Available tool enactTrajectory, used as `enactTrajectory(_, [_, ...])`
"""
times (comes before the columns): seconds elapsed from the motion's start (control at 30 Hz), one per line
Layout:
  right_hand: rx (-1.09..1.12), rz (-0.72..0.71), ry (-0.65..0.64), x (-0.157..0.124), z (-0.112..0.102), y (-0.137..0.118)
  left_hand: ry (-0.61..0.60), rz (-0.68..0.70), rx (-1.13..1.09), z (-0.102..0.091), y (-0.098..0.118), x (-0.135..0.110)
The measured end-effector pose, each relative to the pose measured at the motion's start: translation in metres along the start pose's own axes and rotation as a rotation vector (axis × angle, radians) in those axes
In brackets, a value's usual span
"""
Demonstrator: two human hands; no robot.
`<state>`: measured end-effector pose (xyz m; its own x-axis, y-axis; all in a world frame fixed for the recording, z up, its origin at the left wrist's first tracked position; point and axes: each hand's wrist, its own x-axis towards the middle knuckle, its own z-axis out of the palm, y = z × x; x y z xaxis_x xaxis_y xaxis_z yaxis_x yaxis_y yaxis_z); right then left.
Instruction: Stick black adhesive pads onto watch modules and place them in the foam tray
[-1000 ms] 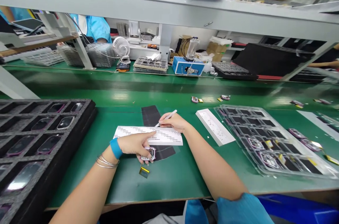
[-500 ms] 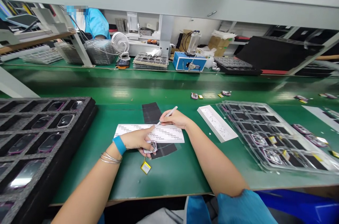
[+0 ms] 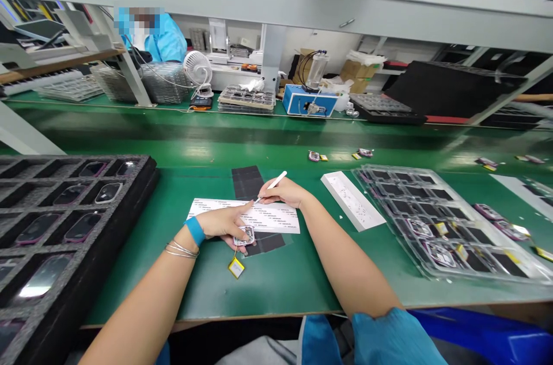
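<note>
My left hand (image 3: 227, 225) is closed around a small square watch-like housing (image 3: 244, 235) with its inner parts showing. A yellow-edged battery (image 3: 236, 267) hangs from it by a thin wire. In my right hand (image 3: 280, 192) is a slim white pen-like tool (image 3: 277, 179), pinched near its lower end and slanting up to the right. Its tip is near my left index finger, over a white sheet printed with rows of small text (image 3: 276, 221). Both hands are on or just above this sheet. Black strips (image 3: 247, 182) lie beneath it.
A black foam tray (image 3: 93, 250) with dark-glass housings stands at left. To the right are a white box (image 3: 352, 201) with small bits on it and stacked clear trays (image 3: 401, 192). Behind are a fan (image 3: 197, 67), a blue machine (image 3: 309, 101) and a seated person (image 3: 166, 40).
The view has shifted slightly. My hands keep nearly the same pose, with the housing still in the left and the white tool in the right, its tip by the left index finger.
</note>
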<state>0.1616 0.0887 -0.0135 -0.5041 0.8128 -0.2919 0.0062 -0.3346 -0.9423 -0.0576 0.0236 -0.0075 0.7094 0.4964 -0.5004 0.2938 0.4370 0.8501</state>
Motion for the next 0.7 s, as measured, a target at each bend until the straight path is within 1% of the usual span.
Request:
enactTrajectory(0.27, [0.031, -0.02, 0.005, -0.002, -0.001, 0.003, 0.013, -0.003, -0.034, 0.001, 0.001, -0.001])
enactTrajectory(0.37, [0.071, -0.034, -0.008, -0.007, -0.003, 0.001, 0.026, -0.021, -0.032, 0.002, 0.002, 0.0])
enactTrajectory(0.43, [0.101, -0.046, 0.01, -0.012, -0.004, -0.003, 0.029, -0.01, -0.029, 0.003, 0.002, 0.0])
enactTrajectory(0.53, [0.142, -0.111, 0.102, -0.026, -0.001, -0.012, 0.024, 0.031, -0.031, 0.003, 0.003, 0.0])
enactTrajectory(0.63, [0.254, -0.267, 0.264, -0.041, 0.008, -0.018, 0.025, 0.039, -0.063, 0.003, 0.008, -0.004])
enactTrajectory(0.7, [0.362, -0.375, 0.345, -0.049, 0.017, -0.019, 0.06, 0.067, -0.127, 0.004, 0.014, -0.007])
